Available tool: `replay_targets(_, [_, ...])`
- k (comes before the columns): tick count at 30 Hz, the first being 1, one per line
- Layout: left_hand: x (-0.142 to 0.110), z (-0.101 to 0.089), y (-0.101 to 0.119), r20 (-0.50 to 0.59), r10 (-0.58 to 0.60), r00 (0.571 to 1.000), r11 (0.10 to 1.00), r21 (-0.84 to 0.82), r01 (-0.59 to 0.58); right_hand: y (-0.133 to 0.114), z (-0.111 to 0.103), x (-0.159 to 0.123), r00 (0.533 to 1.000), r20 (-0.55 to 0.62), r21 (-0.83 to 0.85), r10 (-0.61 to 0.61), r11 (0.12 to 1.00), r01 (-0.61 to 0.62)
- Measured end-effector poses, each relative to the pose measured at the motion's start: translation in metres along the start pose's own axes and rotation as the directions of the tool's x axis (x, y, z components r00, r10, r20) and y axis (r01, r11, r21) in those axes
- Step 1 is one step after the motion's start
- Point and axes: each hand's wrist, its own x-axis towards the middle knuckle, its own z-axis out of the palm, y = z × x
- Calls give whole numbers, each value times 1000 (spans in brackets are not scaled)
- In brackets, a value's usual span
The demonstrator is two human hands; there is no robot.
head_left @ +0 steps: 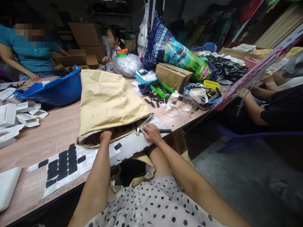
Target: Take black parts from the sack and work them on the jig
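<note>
My left hand (105, 135) reaches into the open mouth of a large yellow-brown paper sack (109, 97) lying on the wooden table (54, 129); its fingers are hidden inside the sack. My right hand (151, 132) is closed round a small hammer (153, 130) with a black handle and a pale head, which lies at the table's edge. Under both hands is a grey die-cut card sheet (132, 146) with one black oval pad on it. To the left lies a white backing sheet (63, 165) with several black oval pads.
A blue basin (54, 90) and white folded boxes (14, 115) stand at the left. Behind the sack are a green tray (162, 89), a cardboard box (172, 75), a clear jug (193, 99) and a printed bag (175, 52). Other people sit at the far left, back and right.
</note>
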Motion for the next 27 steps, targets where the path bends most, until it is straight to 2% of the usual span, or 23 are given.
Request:
replay_targets(3, [-22, -7, -5, -108, -50, 993, 998, 33, 53, 0, 0, 0, 1000, 5, 5, 2, 1000, -2])
replay_targets(4, [-34, -9, -7, -155, -29, 987, 999, 34, 35, 0, 0, 0, 1000, 6, 4, 3, 1000, -3])
replay_targets(6, [-61, -9, -9, -201, 88, 976, 996, 8, -89, 1, 0, 0, 1000, 6, -1, 6, 1000, -6])
replay_targets(9, [-98, -3, -10, -92, 318, 944, 941, -92, -326, 2, 0, 0, 1000, 5, -11, 2, 1000, -2])
replay_targets(11, [-112, 5, -11, -5, 399, 917, 908, -137, -396, 3, 1, 0, 1000, 2, -19, -2, 1000, 2])
replay_targets(14, [-116, 13, -13, 50, 432, 901, 895, -143, -422, 4, 2, -1, 1000, -10, -32, -8, 999, 8])
replay_targets(22, [-108, 14, -16, 85, 401, 912, 907, -175, -383, 12, 4, 0, 998, -34, -20, -49, 999, 48])
replay_targets(27, [-110, 14, -13, 98, 389, 916, 908, -209, -363, 2, -5, -6, 991, -111, 84, -68, 993, 78])
